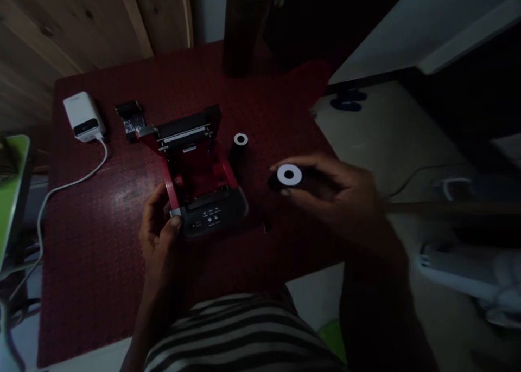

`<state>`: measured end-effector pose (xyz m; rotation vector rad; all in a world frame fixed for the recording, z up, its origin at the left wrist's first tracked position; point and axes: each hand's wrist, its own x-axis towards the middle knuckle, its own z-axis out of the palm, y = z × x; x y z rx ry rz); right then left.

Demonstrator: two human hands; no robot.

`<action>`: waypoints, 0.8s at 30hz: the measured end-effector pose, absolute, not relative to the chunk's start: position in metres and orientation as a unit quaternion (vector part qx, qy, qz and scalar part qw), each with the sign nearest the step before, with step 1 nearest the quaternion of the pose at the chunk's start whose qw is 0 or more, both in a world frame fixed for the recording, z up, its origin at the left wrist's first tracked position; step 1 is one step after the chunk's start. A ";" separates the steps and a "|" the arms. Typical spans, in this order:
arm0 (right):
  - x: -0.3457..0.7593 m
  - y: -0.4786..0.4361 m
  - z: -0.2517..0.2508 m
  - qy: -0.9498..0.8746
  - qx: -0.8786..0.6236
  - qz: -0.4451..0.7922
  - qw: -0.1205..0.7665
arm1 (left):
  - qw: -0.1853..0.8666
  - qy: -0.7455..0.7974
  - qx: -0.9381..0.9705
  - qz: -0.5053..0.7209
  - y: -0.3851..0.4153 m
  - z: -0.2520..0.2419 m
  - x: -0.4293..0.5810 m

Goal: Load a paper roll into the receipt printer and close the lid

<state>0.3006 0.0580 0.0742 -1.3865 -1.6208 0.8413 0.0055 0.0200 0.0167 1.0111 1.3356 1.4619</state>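
Note:
A red and black receipt printer (211, 215) stands on the dark red table with its lid (187, 128) raised, so its red paper bay shows. My left hand (160, 225) grips the printer's near left corner, thumb on top and fingers along the side. In my right hand (325, 185) is a small paper roll (289, 174), pinched between thumb and fingers with its white ring-shaped end facing up. That roll is to the right of the printer, apart from it. A second paper roll (240, 140) stands upright just right of the open lid.
On the table (93, 242) at the far left lies a white power bank (84, 117) with a white cable (77, 183) running off the left edge. A crumpled dark wrapper (131, 118) lies behind the printer. Blue slippers (348, 100) are on the floor at right.

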 end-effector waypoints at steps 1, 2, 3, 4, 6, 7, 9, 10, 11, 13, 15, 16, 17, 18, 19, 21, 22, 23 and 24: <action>0.303 0.054 0.061 -0.610 -0.571 0.366 0.410 | 0.438 0.543 0.409 0.588 0.020 0.017 0.005; 0.302 0.051 0.047 -0.587 -0.582 0.392 0.404 | 0.434 0.548 0.409 0.586 0.020 0.017 0.005; 0.301 0.048 0.034 -0.573 -0.587 0.413 0.397 | 0.432 0.553 0.408 0.585 0.020 0.017 0.005; 0.298 0.046 0.022 -0.567 -0.585 0.429 0.390 | 0.430 0.556 0.405 0.584 0.020 0.016 0.004; 0.292 0.044 0.003 -0.568 -0.577 0.442 0.387 | 0.427 0.564 0.403 0.580 0.020 0.015 0.003; 0.290 0.043 -0.003 -0.570 -0.575 0.442 0.386 | 0.425 0.569 0.401 0.579 0.020 0.015 0.003; 0.289 0.043 -0.010 -0.583 -0.575 0.432 0.379 | 0.417 0.582 0.402 0.571 0.020 0.015 0.003; 0.289 0.043 -0.010 -0.594 -0.575 0.424 0.370 | 0.412 0.588 0.403 0.568 0.020 0.015 0.003; 0.290 0.042 -0.009 -0.607 -0.573 0.419 0.359 | 0.406 0.594 0.405 0.565 0.020 0.016 0.003; 0.294 0.040 -0.005 -0.631 -0.565 0.411 0.336 | 0.395 0.602 0.409 0.560 0.020 0.018 0.004; 0.299 0.036 0.001 -0.645 -0.562 0.411 0.314 | 0.393 0.607 0.407 0.557 0.020 0.020 0.006; 0.302 0.034 0.005 -0.648 -0.563 0.414 0.304 | 0.395 0.610 0.405 0.555 0.019 0.021 0.006; 0.307 0.033 0.009 -0.649 -0.564 0.417 0.296 | 0.394 0.613 0.403 0.554 0.019 0.023 0.007; 0.312 0.032 0.013 -0.651 -0.563 0.419 0.290 | 0.391 0.616 0.401 0.554 0.019 0.024 0.008; 0.318 0.033 0.018 -0.654 -0.562 0.419 0.284 | 0.389 0.619 0.399 0.554 0.019 0.025 0.009; 0.329 0.041 0.027 -0.664 -0.567 0.403 0.277 | 0.393 0.616 0.396 0.556 0.019 0.026 0.010; 0.333 0.049 0.032 -0.667 -0.574 0.385 0.278 | 0.399 0.612 0.395 0.557 0.019 0.026 0.010; 0.335 0.059 0.035 -0.669 -0.583 0.364 0.284 | 0.407 0.606 0.394 0.559 0.019 0.026 0.009; 0.335 0.071 0.036 -0.670 -0.590 0.344 0.293 | 0.411 0.602 0.393 0.560 0.019 0.026 0.009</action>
